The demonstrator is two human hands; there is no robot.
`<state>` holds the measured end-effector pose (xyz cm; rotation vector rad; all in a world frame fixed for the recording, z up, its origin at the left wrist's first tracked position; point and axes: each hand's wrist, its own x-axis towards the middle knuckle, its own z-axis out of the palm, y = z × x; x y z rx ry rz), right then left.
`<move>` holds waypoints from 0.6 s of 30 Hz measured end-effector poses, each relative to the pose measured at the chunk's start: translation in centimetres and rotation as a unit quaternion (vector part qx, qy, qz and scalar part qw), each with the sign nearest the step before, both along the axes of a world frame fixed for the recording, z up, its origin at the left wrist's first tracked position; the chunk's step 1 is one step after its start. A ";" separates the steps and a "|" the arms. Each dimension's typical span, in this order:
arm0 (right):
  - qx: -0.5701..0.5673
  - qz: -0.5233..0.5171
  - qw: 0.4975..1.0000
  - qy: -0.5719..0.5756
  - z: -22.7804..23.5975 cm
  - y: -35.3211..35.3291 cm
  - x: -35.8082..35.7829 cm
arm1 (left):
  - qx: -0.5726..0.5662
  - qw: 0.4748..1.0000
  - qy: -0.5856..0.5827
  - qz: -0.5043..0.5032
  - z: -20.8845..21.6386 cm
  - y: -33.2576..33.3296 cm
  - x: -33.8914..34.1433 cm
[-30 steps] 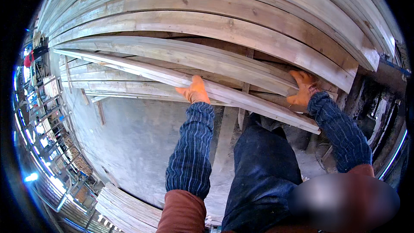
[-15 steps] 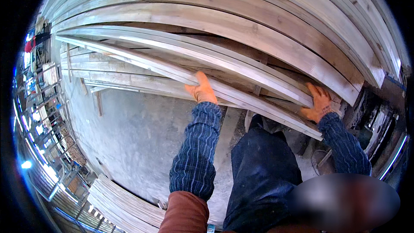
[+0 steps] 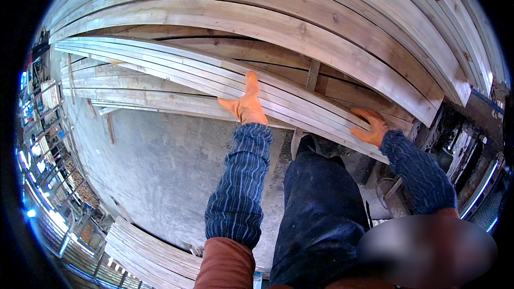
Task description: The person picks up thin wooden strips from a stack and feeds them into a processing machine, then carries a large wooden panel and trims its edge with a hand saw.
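Several long, pale wooden strips (image 3: 187,67) lie side by side in a close bundle, running from the far left down toward the right. My left hand (image 3: 247,103), in an orange glove, lies against the middle of the bundle with its thumb spread to the left and its fingers stretched over the wood. Close to the bundle's right end, my right hand (image 3: 373,127), gloved in orange too, curls its fingers over the far edge, with its thumb on the near side. The undersides of the strips are hidden.
Wide boards (image 3: 214,13) are stacked beyond the bundle. Beneath it, more planks (image 3: 144,98) rest on a wooden support (image 3: 296,142) above the concrete floor (image 3: 176,155). Another pile of strips (image 3: 147,251) lies at the lower left. Dark machinery (image 3: 455,144) stands at the right.
The near strip and the farther strips were apart and now lie together in one bundle. My right hand has moved left and slightly nearer my left hand; the view has shifted a little.
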<state>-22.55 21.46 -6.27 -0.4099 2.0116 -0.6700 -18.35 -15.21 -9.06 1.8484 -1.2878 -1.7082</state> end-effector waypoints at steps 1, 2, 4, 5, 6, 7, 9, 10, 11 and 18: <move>0.011 -0.018 1.000 -0.022 -0.6 -0.8 -0.2 | 0.003 1.000 -0.004 -0.001 0.4 0.2 -0.2; 0.021 -0.037 0.998 -0.045 -1.4 -1.3 -0.7 | 0.005 1.000 -0.009 -0.002 0.8 0.4 -0.4; -0.007 -0.017 0.996 -0.086 -2.0 -1.0 -1.9 | 0.002 0.998 -0.044 -0.034 1.1 0.6 -0.3; 0.009 -0.002 0.994 -0.112 -1.5 -1.3 -2.7 | -0.006 0.995 -0.075 -0.058 1.0 0.5 0.0; 0.027 0.016 0.990 -0.134 -0.8 -1.6 -3.6 | -0.012 0.992 -0.101 -0.079 1.0 0.4 0.1; 0.012 -0.011 0.986 -0.165 -1.4 -1.1 -3.7 | -0.020 0.991 -0.106 -0.082 1.0 0.5 -0.1; 0.105 0.013 0.979 -0.175 -2.7 -1.2 -5.4 | -0.034 0.989 -0.115 -0.084 1.1 0.6 -0.4; 0.075 -0.040 0.987 -0.133 -3.2 -0.4 -4.7 | -0.029 0.989 -0.117 -0.086 1.3 0.7 -0.4; 0.042 -0.089 0.991 -0.091 -3.7 0.2 -4.1 | -0.023 0.989 -0.118 -0.089 1.7 0.9 -0.1; 0.034 0.000 0.994 -0.107 -2.9 -3.3 -0.8 | -0.032 0.994 -0.081 -0.067 0.8 0.6 0.1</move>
